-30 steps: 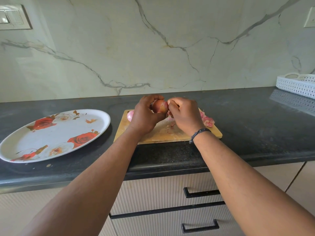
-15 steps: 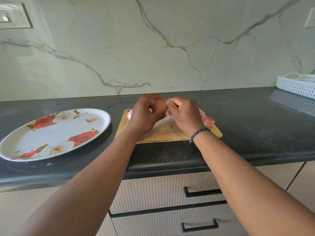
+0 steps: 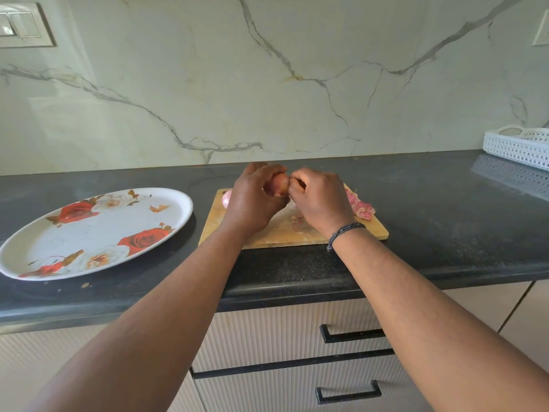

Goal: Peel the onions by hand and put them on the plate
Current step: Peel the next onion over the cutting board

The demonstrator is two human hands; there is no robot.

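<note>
Above the cutting board (image 3: 294,233), little differs from a moment ago: both hands stay together. Left hand (image 3: 252,200) fingers curl around the onion (image 3: 277,185); right hand (image 3: 319,199) fingers pinch at its right end.

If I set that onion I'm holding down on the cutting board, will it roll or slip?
The onion looks round, so it would probably roll on the flat cutting board. Its dry brown skin seems papery, likely grippy rather than slick. Held between left hand and right hand, it appears small and light.
</note>
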